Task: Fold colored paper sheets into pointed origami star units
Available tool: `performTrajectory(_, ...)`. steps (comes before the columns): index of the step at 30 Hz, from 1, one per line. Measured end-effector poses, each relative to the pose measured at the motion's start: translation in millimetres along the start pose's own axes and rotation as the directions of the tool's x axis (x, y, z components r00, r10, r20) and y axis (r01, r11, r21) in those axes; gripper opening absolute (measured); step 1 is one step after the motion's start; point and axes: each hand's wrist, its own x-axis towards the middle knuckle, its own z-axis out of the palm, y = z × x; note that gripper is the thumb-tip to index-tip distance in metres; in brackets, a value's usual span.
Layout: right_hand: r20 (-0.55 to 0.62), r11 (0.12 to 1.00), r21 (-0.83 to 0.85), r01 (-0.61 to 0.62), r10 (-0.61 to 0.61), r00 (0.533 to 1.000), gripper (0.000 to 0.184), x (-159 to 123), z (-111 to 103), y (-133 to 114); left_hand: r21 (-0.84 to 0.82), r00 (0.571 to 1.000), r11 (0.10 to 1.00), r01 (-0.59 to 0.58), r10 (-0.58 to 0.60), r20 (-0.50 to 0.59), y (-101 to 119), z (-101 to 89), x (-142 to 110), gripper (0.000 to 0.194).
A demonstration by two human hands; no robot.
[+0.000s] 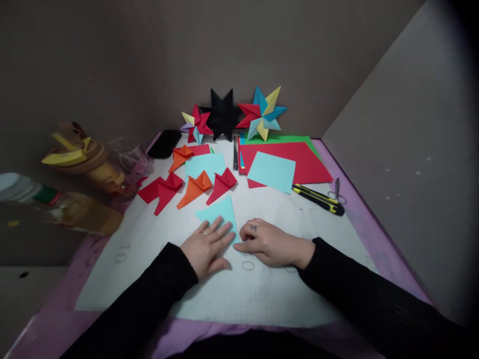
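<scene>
A folded piece of light blue paper (224,209) lies in front of me, its narrow top corner pointing away. My left hand (208,247) rests flat on its lower part, fingers spread, and hides some of it. At the right edge of that paper is my right hand (273,242), fingers curled in, with one fingertip at the bottom corner. Just beyond sit folded paper pieces: a red one (222,186), an orange one (194,188) and another red one (168,189). A further orange piece (182,156) lies behind them.
Red sheets (310,162) and a light blue square (272,171) lie at the back right, near a yellow-black cutter (318,199) and small scissors (338,192). Paper stars (262,114) lean on the wall. A phone (164,144), a bottle (82,212) and a cup (93,164) stand left.
</scene>
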Motion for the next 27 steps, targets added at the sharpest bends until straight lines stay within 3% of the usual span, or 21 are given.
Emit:
performTrajectory(3,0.023,1.0,-0.017,0.009,-0.009,1.0,0.028,0.4,-2.2,-1.7,-0.078,0.993,0.995,-0.07,0.077,0.092,6.2,5.4,3.2,0.071)
performTrajectory(12,0.125,0.997,0.024,0.068,-0.071,0.99,0.026,-0.2,-13.0,-7.9,-0.109,0.995,0.993,-0.05,0.059,0.076,9.0,5.3,-1.4,0.067)
performTrajectory(15,0.104,0.988,0.144,0.055,-0.07,0.992,0.025,-0.7,-13.3,-4.4,-0.121,0.996,0.992,-0.036,0.045,0.074,15.0,3.8,-2.0,0.069)
performTrajectory(18,0.002,0.918,0.397,0.017,-0.019,1.0,0.024,-1.1,-9.3,1.1,-0.128,0.998,0.991,-0.047,0.053,0.044,17.3,1.5,-3.7,0.073)
performTrajectory(20,-0.091,0.824,0.559,-0.091,0.171,0.981,0.021,-0.9,-4.8,3.9,-0.125,0.999,0.991,-0.049,0.047,-0.018,13.7,0.2,-4.7,0.075)
performTrajectory(21,-0.13,0.758,0.629,-0.172,0.32,0.938,0.019,-0.5,-2.4,4.6,-0.124,0.997,0.992,-0.034,0.025,-0.072,10.4,-0.3,-4.7,0.069)
performTrajectory(23,-0.139,0.549,0.78,-0.301,0.62,0.772,0.012,1.0,1.5,4.4,-0.139,0.973,0.99,0.037,-0.068,-0.221,1.9,-0.7,-3.6,0.043)
performTrajectory(25,0.002,0.252,0.916,-0.313,0.776,0.631,0.009,3.5,3.1,1.8,-0.187,0.928,0.976,0.112,-0.17,-0.331,-6.3,-0.6,-1.4,0.028)
performTrajectory(27,0.151,0.012,0.964,-0.264,0.795,0.587,0.018,6.4,2.0,-2.7,-0.234,0.912,0.961,0.149,-0.225,-0.343,-11.3,-0.6,1.1,0.024)
